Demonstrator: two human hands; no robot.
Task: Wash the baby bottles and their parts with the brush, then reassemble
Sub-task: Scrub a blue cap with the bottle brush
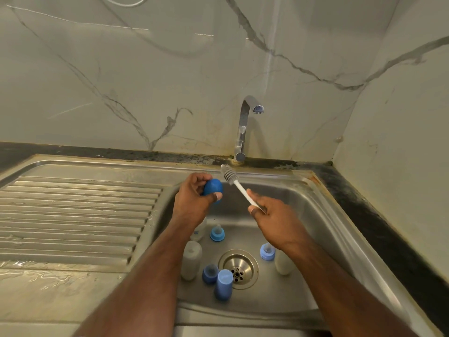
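- A dark blue cap (pixel 213 188) is gripped in the left hand (pixel 194 199), thumb across its front and fingers curled behind, held above the back left of the sink (pixel 313 215).
- The brush (pixel 237 185) is pinched by its white handle in the right hand (pixel 274 221), fingers closed round the lower end; the grey bristle head is angled up and left, just beside the cap but apart from it.
- The faucet (pixel 244 128) is seen behind the brush head, with no water visible from the spout.
- Down on the sink floor, parts are scattered round the drain (pixel 239 268): a cloudy bottle (pixel 191 260) lying at left, a second bottle (pixel 283 262) at right, partly hidden by the right forearm.
- Two blue nipple rings are spotted, one (pixel 217 233) behind the drain, one (pixel 267 251) to its right.
- Two blue caps (pixel 223 284) stand touching at the drain's near left edge.
- The ribbed drainboard (pixel 73 215) is seen at left.
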